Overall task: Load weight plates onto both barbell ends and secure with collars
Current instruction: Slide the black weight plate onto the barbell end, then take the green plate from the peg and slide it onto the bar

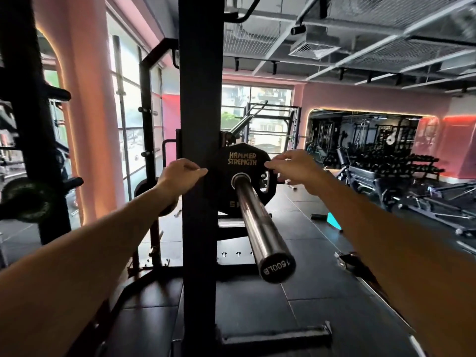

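A black weight plate lettered HAMMER STRENGTH sits far in on the chrome barbell sleeve, which points toward me; its end cap is bare. My left hand has curled fingers pinching at the plate's left edge, right by the black rack upright. My right hand pinches the plate's right edge with thumb and fingertips. The plate's left rim merges with the dark upright. No collar shows on the sleeve.
The rack's base bars lie on the rubber floor below the sleeve. A storage post with a plate stands at the left. A small black object lies on the floor to the right, with benches and dumbbell racks beyond.
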Action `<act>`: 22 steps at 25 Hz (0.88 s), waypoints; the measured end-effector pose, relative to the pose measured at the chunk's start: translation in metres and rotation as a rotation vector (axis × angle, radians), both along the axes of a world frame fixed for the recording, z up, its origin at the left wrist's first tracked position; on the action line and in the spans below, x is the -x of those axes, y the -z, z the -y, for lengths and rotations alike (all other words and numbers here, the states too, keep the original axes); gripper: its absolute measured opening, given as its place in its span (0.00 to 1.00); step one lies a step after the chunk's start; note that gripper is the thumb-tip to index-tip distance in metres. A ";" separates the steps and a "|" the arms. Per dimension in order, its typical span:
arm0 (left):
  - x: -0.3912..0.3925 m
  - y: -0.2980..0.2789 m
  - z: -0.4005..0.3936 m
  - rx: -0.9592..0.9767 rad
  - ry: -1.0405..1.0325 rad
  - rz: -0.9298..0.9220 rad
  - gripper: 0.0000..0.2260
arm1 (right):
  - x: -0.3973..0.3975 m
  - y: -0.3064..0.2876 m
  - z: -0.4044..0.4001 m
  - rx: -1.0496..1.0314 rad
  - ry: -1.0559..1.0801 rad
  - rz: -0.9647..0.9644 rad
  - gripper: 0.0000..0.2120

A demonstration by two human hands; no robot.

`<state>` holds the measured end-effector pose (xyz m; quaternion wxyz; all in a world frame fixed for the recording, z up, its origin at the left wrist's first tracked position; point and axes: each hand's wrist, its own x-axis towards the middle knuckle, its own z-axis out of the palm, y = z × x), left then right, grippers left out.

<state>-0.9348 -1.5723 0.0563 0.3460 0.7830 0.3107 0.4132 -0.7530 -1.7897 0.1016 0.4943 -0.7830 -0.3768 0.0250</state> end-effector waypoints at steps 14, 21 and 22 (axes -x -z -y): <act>0.203 -0.025 0.042 -0.059 0.021 -0.018 0.07 | 0.217 -0.015 -0.002 0.007 -0.306 0.098 0.08; 0.366 0.014 -0.036 -0.046 -0.110 -0.133 0.07 | 0.354 0.032 -0.111 -0.005 -0.460 0.027 0.04; 0.392 0.018 -0.050 -0.055 -0.132 -0.165 0.06 | 0.375 0.039 -0.129 0.000 -0.471 0.024 0.04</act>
